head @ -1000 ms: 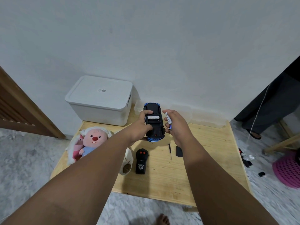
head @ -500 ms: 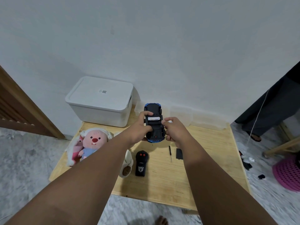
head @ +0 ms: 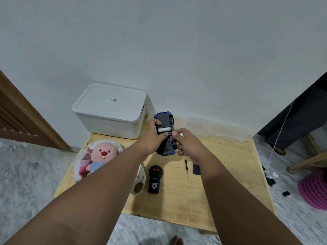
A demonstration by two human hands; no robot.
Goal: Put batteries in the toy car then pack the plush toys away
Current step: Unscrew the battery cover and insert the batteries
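With the upturned blue toy car (head: pixel 165 134) held above the wooden table (head: pixel 221 174) in the closed left hand (head: pixel 153 137), the battery (head: pixel 181 134) pinched in the right hand (head: pixel 185 144) should be aligned squarely beside the seated cell (head: pixel 164 129) and pressed flat.

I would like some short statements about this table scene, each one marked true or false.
1. The toy car is held upside down in both hands. True.
2. The white box has its lid off. False: the lid is on.
3. A battery sits in the car's open compartment. True.
4. The remote control is in the right hand. False: it lies on the table.
5. A screwdriver lies on the table. True.
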